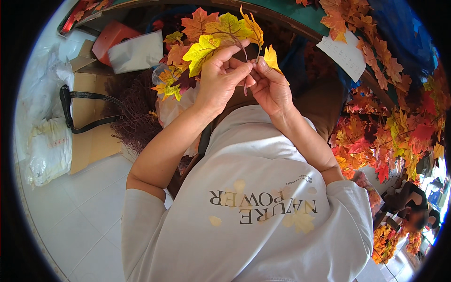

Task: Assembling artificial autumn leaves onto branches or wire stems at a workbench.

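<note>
My left hand (pixel 221 79) and my right hand (pixel 274 88) meet in front of my chest, near the table edge. Both are closed in a pinch on the thin brown stem (pixel 245 52) of an artificial maple leaf spray. Yellow leaves (pixel 202 54) fan out above and beside the left hand, with an orange leaf (pixel 198 23) behind them. A small yellow-orange leaf (pixel 271 57) stands by the right fingertips. The stem's lower end hangs below the fingers. Exactly where the fingertips press is partly hidden.
Ahead runs a green-topped table (pixel 303 16) with a paper sheet (pixel 345 55) at its edge. Leaf garlands (pixel 364 141) hang at right. Dark wiry stems (pixel 129 113), a cardboard box (pixel 89 108) with a black strap (pixel 96 95) and plastic bags (pixel 49 148) lie at left. Someone sits far right.
</note>
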Demonstrator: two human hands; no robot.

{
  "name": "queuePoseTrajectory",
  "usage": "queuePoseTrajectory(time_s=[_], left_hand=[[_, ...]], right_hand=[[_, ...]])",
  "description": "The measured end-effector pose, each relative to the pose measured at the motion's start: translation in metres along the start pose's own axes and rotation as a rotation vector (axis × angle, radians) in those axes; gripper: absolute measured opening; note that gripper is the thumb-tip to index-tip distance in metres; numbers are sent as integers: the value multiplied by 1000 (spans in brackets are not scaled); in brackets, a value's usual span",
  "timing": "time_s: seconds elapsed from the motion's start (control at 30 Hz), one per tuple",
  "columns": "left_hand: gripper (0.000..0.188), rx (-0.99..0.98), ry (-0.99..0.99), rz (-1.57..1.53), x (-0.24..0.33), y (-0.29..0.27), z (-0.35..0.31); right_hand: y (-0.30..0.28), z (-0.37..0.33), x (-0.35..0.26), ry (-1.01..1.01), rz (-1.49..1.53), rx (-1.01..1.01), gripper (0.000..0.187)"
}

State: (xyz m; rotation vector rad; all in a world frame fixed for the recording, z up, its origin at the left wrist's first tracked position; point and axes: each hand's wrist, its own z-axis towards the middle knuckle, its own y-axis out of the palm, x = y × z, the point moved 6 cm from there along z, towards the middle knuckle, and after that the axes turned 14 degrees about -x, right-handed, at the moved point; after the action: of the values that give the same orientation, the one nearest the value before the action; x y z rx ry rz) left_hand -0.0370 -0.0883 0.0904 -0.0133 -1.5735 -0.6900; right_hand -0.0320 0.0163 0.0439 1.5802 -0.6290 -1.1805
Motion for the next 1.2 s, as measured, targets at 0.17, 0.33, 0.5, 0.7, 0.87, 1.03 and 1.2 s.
queuePoseTrajectory(time_s=[0.17, 0.33, 0.5, 0.7, 0.87, 1.03, 1.2], left_hand=[[43, 1, -1, -1, -1, 0, 0], [42, 13, 0, 18, 0, -1, 0], [42, 28, 7, 47, 2, -4, 0], [40, 6, 15, 170, 7, 0, -2], [38, -17, 4, 181, 6, 0, -2], [37, -42, -6, 210, 8, 2, -2], [37, 7, -4, 212, 5, -2, -3]], right_hand=[[-3, 1, 0, -13, -21, -5, 15], [-1, 1, -5, -79, -130, -37, 13], [-5, -2, -7, -115, -316, 40, 17], [-3, -3, -9, -126, -373, -9, 14], [-2, -5, -9, -126, -351, -15, 14], [-8, -5, -7, -168, -306, -18, 11], [2, -7, -8, -189, -329, -105, 12]])
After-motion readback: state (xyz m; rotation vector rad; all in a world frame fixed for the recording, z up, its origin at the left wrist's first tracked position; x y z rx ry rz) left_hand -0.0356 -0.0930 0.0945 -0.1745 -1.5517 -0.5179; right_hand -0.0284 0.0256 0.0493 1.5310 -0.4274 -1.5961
